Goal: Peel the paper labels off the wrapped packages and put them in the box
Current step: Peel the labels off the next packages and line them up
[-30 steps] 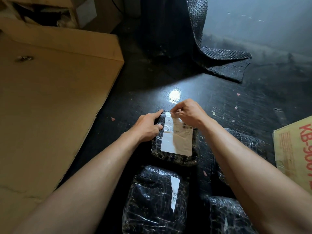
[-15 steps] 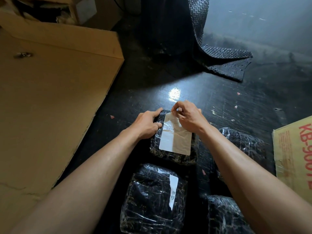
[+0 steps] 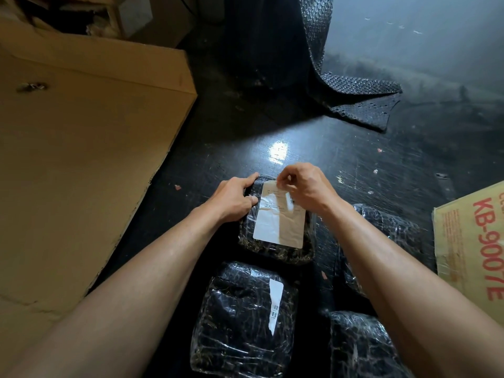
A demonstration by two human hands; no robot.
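Pinching top edge of paper label, right hand curls fingers. Left hand grips package at 9 o'clock side, on dark floor centre.

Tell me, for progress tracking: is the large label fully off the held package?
No, the large label lies flat on the wrapped package; the right hand pinches its top edge.

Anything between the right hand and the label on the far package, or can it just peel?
Nothing visible is in the way. The right hand is at the far edge of the label, with its fingertips pinching it. The left hand grips the left side of the package.
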